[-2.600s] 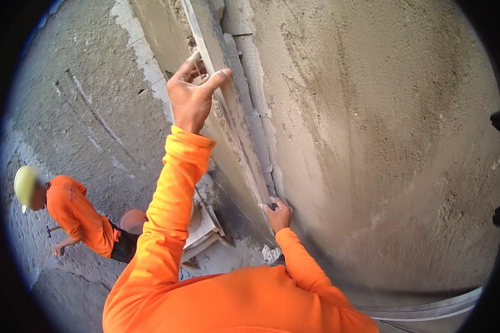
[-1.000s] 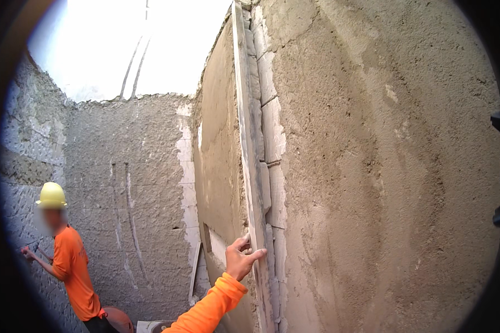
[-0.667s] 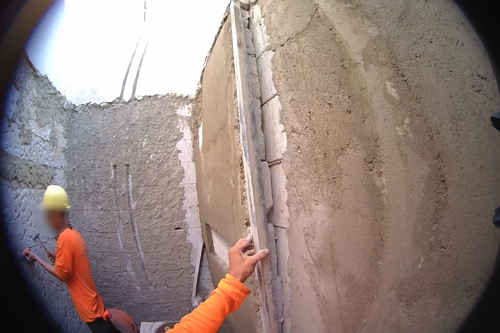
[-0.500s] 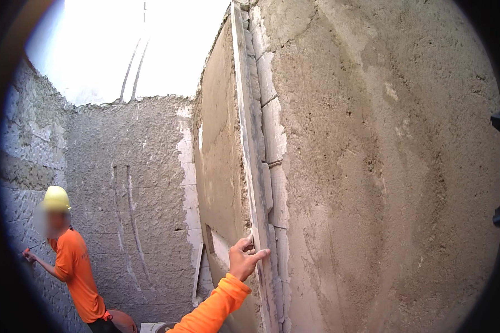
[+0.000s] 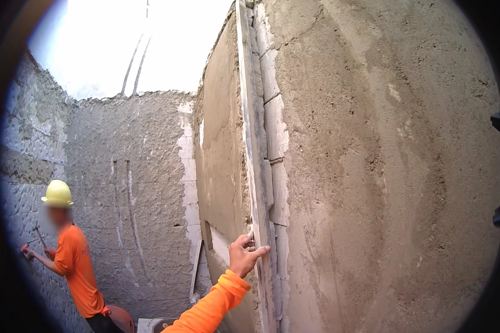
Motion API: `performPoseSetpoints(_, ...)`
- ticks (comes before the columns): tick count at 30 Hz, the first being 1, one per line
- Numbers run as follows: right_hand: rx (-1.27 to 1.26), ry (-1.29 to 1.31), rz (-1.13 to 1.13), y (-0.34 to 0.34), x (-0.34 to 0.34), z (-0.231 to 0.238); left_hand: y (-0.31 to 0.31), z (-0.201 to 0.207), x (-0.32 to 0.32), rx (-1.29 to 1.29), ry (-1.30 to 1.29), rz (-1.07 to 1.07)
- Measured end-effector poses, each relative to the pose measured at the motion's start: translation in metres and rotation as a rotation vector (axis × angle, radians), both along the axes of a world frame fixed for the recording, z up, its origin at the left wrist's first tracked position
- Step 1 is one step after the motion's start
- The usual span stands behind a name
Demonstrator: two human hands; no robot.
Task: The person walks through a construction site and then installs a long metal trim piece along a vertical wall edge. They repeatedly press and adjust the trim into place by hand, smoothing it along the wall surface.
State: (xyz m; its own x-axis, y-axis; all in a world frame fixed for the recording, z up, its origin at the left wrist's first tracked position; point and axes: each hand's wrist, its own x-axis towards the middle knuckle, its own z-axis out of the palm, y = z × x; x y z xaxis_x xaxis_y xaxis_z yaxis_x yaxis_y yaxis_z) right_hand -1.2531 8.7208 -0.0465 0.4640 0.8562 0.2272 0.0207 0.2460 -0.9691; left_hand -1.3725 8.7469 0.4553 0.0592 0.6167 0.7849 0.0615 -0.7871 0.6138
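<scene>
Head view: what is the left hand [image 5: 242, 263], reaching from an orange sleeve [image 5: 219, 299], doing at the corner?

It is pinching a long grey strip [image 5: 253, 144], the thumb pressing on the front face and the fingers curling at the left edge, opening only about as wide as the strip.

And where is that strip standing?

It is running nearly upright through the grip, rising above it to the top of the view and continuing below. Just right of the grip, pale blocks [image 5: 275, 127] are showing beside a plastered wall [image 5: 361, 166].

Who is working to the left?

Well left of the grip, a co-worker [image 5: 78, 266] in a yellow helmet [image 5: 58, 194] is holding slim tools [image 5: 40, 237] near a pitted wall [image 5: 25, 213]. Lower than the grip, a reddish tub [image 5: 121, 317] is sitting beside the co-worker; nearer, a thin board [image 5: 196, 266] is leaning.

And the right hand?

How it is gripping, I cannot tell.
</scene>
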Motion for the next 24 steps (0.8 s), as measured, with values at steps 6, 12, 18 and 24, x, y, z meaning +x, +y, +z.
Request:
performPoseSetpoints(6, 0.022, -0.106, -0.057, -0.003, 0.002, -0.002, 0.001, -0.001, -0.001, 0.017, 0.033, 0.055)
performPoseSetpoints(12, 0.041, -0.167, -0.102, -0.006, 0.0, -0.001, 0.002, -0.002, 0.0, 0.001, -0.02, -0.003)
performPoseSetpoints(18, 0.09, -0.233, -0.173, 0.0, -0.005, -0.008, -0.002, -0.002, 0.002, 0.063, -0.029, 0.039)
performPoseSetpoints(24, 0.053, -0.245, -0.13, 0.007, -0.001, -0.013, -0.002, -0.001, 0.002, 0.033, -0.024, 0.015)
